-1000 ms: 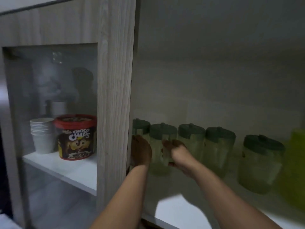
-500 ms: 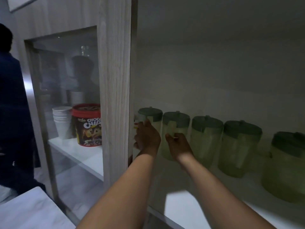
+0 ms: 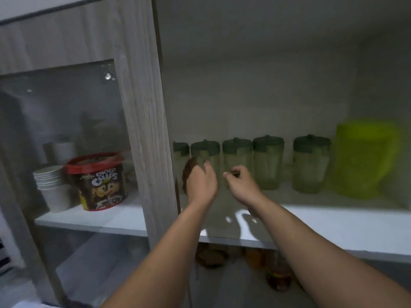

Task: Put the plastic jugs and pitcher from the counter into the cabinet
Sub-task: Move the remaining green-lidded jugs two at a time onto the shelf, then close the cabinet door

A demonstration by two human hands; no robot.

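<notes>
Both my forearms reach up and forward, bare, nearly parallel. Left hand (image 3: 200,183) raised, fingers loosely curled, palm turned right, holding nothing. Right hand (image 3: 241,185) beside it, fingers half-curled, thumb and forefinger close, empty.

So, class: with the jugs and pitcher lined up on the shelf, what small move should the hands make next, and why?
Probably draw both hands back out of the cabinet. Five green-lidded jugs and the yellow-green pitcher stand upright on the shelf; the left hand and right hand look empty, apparently gripping nothing.
</notes>
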